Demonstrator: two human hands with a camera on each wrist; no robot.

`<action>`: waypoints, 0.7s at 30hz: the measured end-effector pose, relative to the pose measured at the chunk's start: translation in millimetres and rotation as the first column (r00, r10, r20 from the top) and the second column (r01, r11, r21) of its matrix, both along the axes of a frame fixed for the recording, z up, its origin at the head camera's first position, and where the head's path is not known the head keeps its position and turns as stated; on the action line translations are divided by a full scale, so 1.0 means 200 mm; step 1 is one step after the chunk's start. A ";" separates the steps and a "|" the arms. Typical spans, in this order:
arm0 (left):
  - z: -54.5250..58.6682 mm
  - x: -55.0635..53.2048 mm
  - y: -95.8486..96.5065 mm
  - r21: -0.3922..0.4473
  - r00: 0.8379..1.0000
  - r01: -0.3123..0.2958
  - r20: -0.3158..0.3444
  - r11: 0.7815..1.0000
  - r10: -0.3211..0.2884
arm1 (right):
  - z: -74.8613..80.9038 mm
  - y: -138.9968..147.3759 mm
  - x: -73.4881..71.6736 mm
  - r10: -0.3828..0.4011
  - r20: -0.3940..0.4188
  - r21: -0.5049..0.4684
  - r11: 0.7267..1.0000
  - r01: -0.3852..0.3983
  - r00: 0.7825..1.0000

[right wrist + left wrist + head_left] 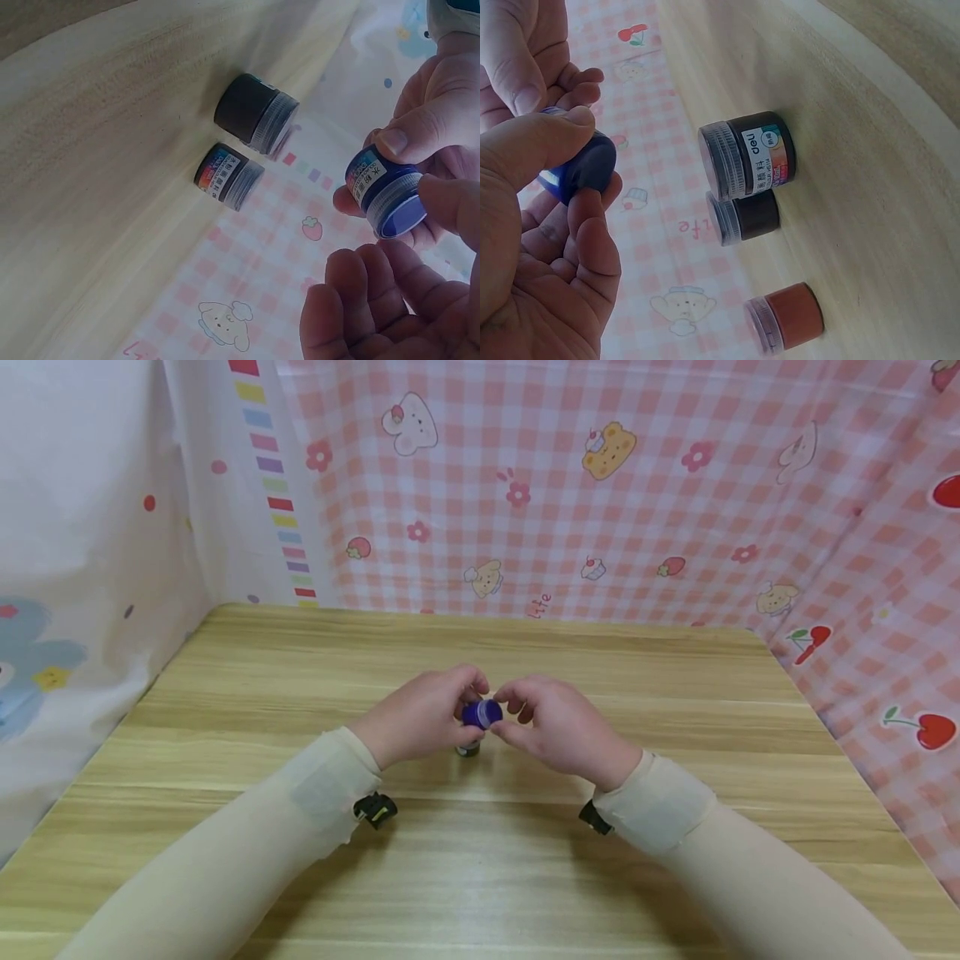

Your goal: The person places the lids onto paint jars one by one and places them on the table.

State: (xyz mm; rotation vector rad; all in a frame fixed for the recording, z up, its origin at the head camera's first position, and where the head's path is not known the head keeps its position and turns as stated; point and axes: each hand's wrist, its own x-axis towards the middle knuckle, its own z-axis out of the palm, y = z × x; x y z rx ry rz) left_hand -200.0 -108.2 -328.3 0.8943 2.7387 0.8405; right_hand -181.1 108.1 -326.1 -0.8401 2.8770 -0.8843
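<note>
My left hand (420, 714) grips a small blue paint jar (474, 714) by its body, thumb on one side and fingers on the other. The jar is tilted, its clear ribbed lid (397, 206) facing my right hand (558, 727). In the right wrist view, my right thumb (450, 206) is right at the lid's rim, while the loosely bent fingers (352, 281) spread below it. Beyond the hands stand a large black paint jar (769, 154), a smaller dark jar (759, 215) and a rust-brown jar (795, 315), all lidded and upright on the table.
The light wood table (472, 877) carries the jars, mostly hidden behind the hands in the head view. A pink checked cloth (465, 468) hangs along the back, with another cherry-print cloth (900, 635) at right and a white cloth (82, 510) at left.
</note>
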 end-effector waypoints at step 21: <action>0.00 0.00 0.01 -0.006 1.000 0.000 0.022 1.000 0.000 | 0.01 0.00 0.00 0.000 0.005 0.011 1.000 0.000 1.000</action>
